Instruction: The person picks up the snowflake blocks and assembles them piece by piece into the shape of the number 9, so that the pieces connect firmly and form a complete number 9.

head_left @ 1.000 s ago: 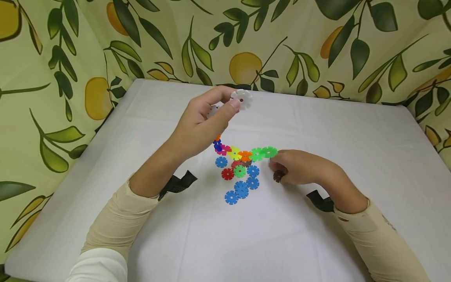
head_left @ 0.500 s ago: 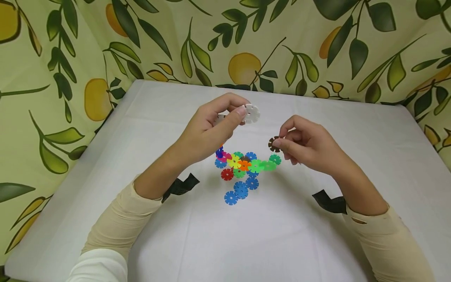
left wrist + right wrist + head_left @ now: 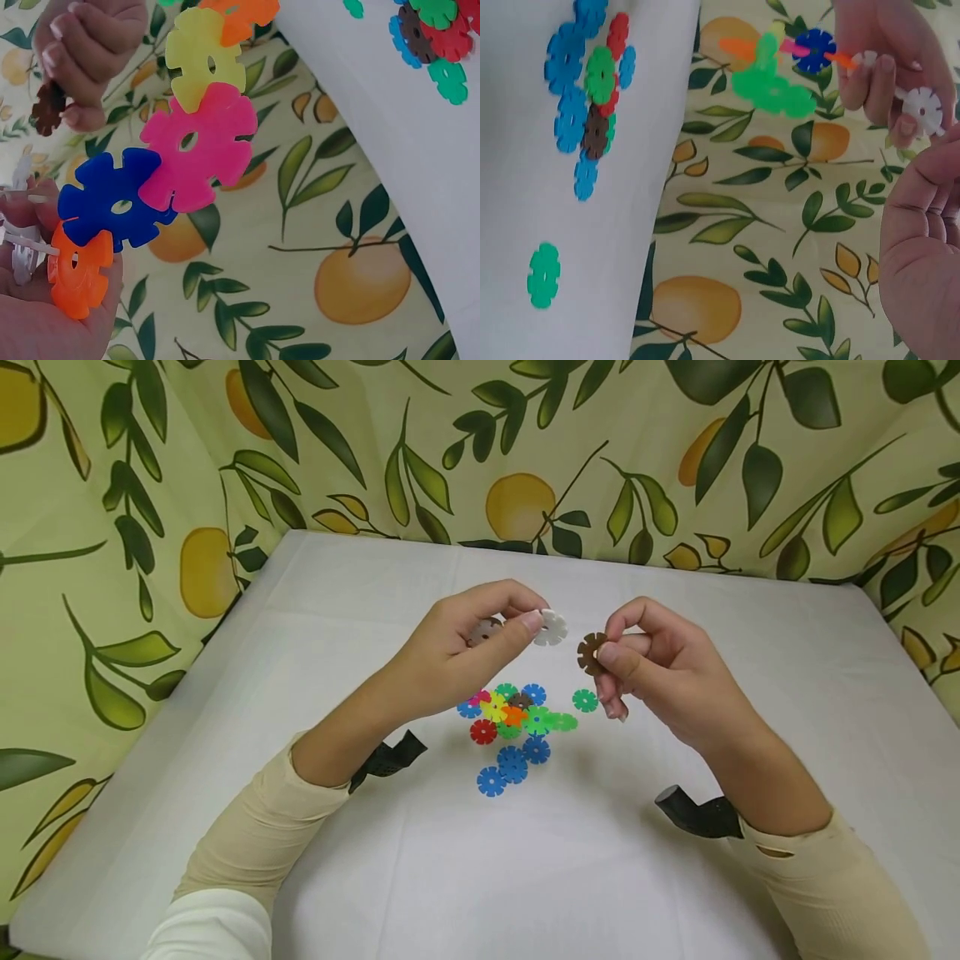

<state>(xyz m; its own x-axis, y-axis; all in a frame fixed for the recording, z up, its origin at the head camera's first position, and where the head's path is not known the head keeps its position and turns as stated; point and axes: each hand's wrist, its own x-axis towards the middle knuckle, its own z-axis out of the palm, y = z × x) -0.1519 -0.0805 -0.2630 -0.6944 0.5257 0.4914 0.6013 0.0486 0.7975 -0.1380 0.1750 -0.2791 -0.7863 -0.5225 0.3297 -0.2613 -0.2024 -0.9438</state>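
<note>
From the left: by the thumb and fingers of the left hand (image 3: 450, 664), a white disc (image 3: 552, 627) is pinched, held up above the table (image 3: 450, 877). From that hand a chain of coloured discs (image 3: 221, 154) is hung, joined edge to edge, orange to green. Below, loose discs (image 3: 513, 765) are scattered on the tabletop. Near the white disc, not touching, a brown disc (image 3: 588, 653) is gripped by the right hand (image 3: 671, 677), between thumb and fingertips.

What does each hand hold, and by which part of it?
The left hand holds a disc chain by its white end, pinching the edge of a white disc. The right hand pinches a brown disc by its edge.
</note>
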